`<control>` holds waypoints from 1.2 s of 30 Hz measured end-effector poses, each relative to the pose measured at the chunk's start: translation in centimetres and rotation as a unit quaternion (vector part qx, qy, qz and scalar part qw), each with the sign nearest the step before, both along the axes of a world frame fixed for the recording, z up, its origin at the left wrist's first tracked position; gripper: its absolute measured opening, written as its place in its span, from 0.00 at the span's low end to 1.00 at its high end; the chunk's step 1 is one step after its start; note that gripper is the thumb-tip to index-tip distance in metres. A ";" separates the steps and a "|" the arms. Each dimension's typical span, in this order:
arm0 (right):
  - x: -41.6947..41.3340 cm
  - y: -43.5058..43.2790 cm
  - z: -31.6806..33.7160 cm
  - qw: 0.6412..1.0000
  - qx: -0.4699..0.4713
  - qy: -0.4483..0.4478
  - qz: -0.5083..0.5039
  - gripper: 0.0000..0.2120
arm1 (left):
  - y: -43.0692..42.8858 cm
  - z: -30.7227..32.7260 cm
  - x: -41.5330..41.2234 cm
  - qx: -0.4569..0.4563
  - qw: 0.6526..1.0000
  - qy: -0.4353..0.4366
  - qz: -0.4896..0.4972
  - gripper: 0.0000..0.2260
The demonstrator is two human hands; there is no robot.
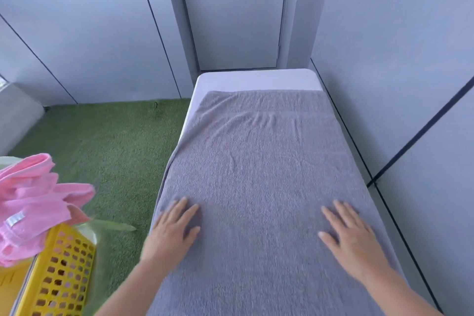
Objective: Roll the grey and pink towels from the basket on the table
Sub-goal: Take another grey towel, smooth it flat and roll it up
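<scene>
Head view:
Grey towel [266, 174]: spread flat along the table [256, 79], long axis running away from you.
Handling: soft, limp terry; likely light. Take the near edge at both corners.
Left hand [171, 233], right hand [351, 236]: your fingers splayed, palms flat on it, gripping nothing.
Pink towel [33, 202]: heaped in the yellow basket [64, 269], left.

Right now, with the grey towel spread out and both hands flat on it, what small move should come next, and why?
Probably curl the fingers of the left hand and right hand under the near end of the grey towel to begin the roll. It lies flat along the white table, mostly smooth, while the pink towel waits in the yellow basket.
</scene>
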State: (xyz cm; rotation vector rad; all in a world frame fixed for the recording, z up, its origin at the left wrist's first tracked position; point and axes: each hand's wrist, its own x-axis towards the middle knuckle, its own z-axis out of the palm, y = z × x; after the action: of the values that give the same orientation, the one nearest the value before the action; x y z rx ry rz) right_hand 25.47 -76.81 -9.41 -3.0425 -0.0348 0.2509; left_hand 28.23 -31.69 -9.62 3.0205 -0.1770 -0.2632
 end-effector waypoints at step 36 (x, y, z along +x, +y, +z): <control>10.8 7.2 -2.6 0.994 -0.006 -0.059 0.096 0.30 | 5.2 1.4 24.0 -0.289 0.873 0.034 0.391 0.10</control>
State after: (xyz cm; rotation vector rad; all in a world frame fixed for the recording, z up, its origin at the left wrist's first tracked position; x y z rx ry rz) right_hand 36.31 -69.56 -12.05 -3.0630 -0.3364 0.0828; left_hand 52.20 -26.48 -8.20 2.2391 0.8057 -0.1862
